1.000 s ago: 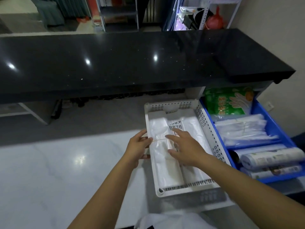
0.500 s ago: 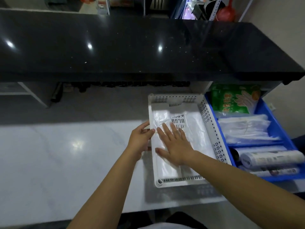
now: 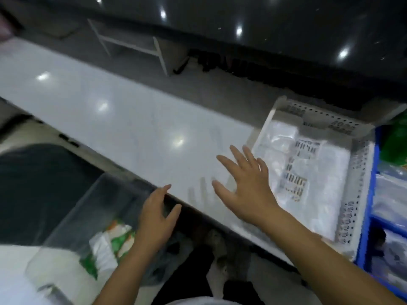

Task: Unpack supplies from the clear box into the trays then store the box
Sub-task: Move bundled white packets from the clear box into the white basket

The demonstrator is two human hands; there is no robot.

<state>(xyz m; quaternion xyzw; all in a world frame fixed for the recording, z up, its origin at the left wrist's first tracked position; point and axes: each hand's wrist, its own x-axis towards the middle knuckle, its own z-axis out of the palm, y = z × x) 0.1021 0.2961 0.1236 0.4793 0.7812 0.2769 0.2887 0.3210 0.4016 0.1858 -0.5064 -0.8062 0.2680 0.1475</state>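
Note:
The clear box point(image 3: 72, 219) sits low at the lower left, below the counter edge, with a green and white packet point(image 3: 110, 243) inside. My left hand point(image 3: 157, 219) hovers over the box's right end, fingers apart, holding nothing. My right hand point(image 3: 246, 186) is spread flat just above the white counter point(image 3: 132, 119), left of the white perforated tray point(image 3: 356, 172). Clear plastic bags point(image 3: 326, 177) lie flat in that tray. The blue tray point(image 3: 370, 216) stands beside it at the right edge, holding more packets.
A black raised countertop point(image 3: 286, 29) runs along the back, overhanging the white counter. A dark seat or bin point(image 3: 37, 190) lies left of the clear box. My feet point(image 3: 220, 243) and the floor show below the counter edge. The picture is motion-blurred.
My view has swung down and left. Both hands have left the white tray: the right one now hovers over the counter, the left one over the clear box, which has come into sight.

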